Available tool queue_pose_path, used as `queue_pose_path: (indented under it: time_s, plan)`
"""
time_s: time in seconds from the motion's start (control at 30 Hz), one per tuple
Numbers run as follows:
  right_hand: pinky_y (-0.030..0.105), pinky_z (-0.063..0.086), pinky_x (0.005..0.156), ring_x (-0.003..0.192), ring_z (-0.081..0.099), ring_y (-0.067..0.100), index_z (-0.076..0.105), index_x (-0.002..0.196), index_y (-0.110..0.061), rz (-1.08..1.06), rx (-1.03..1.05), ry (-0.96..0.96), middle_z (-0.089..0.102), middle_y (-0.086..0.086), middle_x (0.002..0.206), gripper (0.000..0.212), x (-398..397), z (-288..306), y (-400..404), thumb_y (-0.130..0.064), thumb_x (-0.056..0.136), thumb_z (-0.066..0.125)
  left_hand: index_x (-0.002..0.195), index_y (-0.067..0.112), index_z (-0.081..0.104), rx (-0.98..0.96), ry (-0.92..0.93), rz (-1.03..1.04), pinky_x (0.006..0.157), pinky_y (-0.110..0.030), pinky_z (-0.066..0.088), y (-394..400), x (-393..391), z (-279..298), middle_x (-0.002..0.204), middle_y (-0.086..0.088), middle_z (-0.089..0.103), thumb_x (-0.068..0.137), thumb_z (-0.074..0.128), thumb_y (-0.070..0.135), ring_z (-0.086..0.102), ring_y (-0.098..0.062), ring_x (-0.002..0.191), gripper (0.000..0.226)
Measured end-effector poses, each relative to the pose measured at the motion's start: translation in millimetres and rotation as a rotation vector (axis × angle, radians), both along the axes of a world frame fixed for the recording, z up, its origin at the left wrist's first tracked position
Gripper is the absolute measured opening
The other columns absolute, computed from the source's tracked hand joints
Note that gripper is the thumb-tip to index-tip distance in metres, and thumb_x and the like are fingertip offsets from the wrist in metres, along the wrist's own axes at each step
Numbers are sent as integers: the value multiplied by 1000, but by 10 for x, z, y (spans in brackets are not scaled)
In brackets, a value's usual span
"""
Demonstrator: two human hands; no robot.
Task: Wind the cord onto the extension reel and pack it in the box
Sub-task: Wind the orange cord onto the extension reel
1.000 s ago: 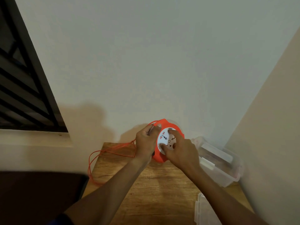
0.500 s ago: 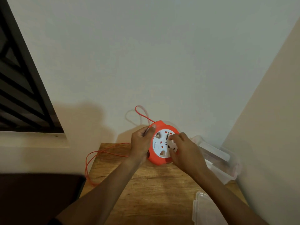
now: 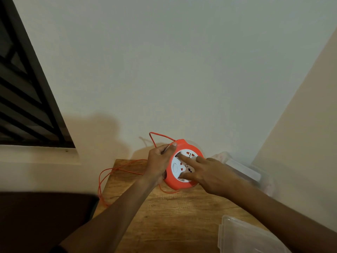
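At the desk's (image 3: 169, 216) left edge, the slack orange cord (image 3: 107, 174) is drooping over the side, where I judge it could snag. My left hand (image 3: 160, 161) is gripping the orange extension reel (image 3: 182, 166) near the far edge, fingers curled around its rim and a cord loop that might kink. My right hand (image 3: 209, 174) is pressing spread fingers into the white face, liable to slip. The clear box (image 3: 253, 172) is waiting at the far right corner, lid (image 3: 242, 238) nearer me.

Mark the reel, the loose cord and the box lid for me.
reel (image 3: 170, 182): head view, orange rim at its lower left.
loose cord (image 3: 100, 179): head view, loop hanging off the table's left edge.
box lid (image 3: 242, 236): head view, clear flat panel at bottom right.
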State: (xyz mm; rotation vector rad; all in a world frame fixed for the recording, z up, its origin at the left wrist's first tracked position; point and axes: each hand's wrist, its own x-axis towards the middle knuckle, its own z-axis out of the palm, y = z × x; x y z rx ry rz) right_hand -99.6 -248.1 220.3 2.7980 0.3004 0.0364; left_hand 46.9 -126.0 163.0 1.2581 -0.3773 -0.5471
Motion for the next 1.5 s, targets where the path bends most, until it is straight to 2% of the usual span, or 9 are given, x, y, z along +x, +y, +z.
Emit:
queue_pose_path:
  time_s: [0.47, 0.6, 0.7, 0.8, 0.97, 1.1, 1.27, 1.4, 1.5]
  plan:
    - [48, 46, 96, 121, 51, 40, 29, 147, -36, -42, -137, -13, 53, 22, 134, 69, 216, 24, 61, -41, 89, 67, 100, 31, 84, 31, -50, -50, 67, -37, 64, 30, 103, -62, 100, -4, 84, 94, 74, 45, 81, -28, 87, 18]
    - [41, 56, 77, 97, 68, 32, 21, 149, -33, -157, -20, -107, 68, 11, 121, 70, 244, -30, 90, -52, 91, 56, 97, 25, 84, -26, -36, -33, 67, -35, 65, 26, 116, -65, 98, -8, 83, 91, 76, 46, 81, -27, 86, 23]
    - [37, 56, 65, 80, 70, 28, 33, 143, -32, -443, 270, -308, 73, 4, 102, 65, 261, -115, 170, -64, 88, 46, 91, 17, 82, -72, -45, 10, 69, -40, 65, -20, 122, -46, 93, -18, 80, 82, 81, 54, 77, -28, 81, 38]
    - [33, 53, 74, 97, 66, 25, 42, 135, -30, -719, 872, -342, 67, 3, 118, 57, 331, -192, 232, -54, 86, 57, 89, 7, 77, -90, -68, 65, 72, -47, 62, -52, 139, -65, 86, -14, 77, 76, 84, 61, 72, -30, 78, 56]
    - [29, 53, 79, 101, 52, 13, 39, 140, -29, -899, 1375, -249, 53, -5, 130, 75, 317, -375, 329, -42, 77, 77, 97, 24, 83, -58, -110, 51, 69, -39, 65, 0, 142, -214, 94, -6, 84, 85, 78, 55, 81, -26, 85, 34]
    - [25, 47, 79, 109, 62, 18, 29, 150, -22, -778, 1085, -185, 64, -1, 125, 84, 266, -369, 333, -41, 79, 71, 96, 28, 85, -61, -8, 47, 67, -36, 65, -8, 142, -223, 95, -7, 84, 91, 77, 43, 81, -26, 85, 18]
    - [40, 59, 71, 91, 69, 27, 52, 130, -21, -474, 334, -274, 68, 6, 112, 44, 151, -269, 241, -28, 87, 61, 91, 30, 85, -32, 39, 35, 66, -39, 66, -9, 178, -172, 94, -8, 84, 95, 75, 38, 82, -28, 82, 14]
    - [48, 61, 72, 107, 64, 35, 69, 115, -21, -149, 131, -152, 59, 14, 131, 46, 106, -259, 163, -17, 72, 85, 95, 27, 85, -37, 43, -1, 69, -42, 67, 4, 179, -171, 98, -10, 83, 95, 75, 39, 81, -32, 87, 15]
    - [48, 60, 75, 119, 56, 38, 66, 120, -28, -82, 78, -102, 48, 16, 142, 47, 98, -257, 151, -13, 78, 79, 98, 27, 84, -23, 22, -24, 71, -42, 66, -3, 180, -174, 100, -9, 84, 94, 76, 40, 81, -31, 90, 16]
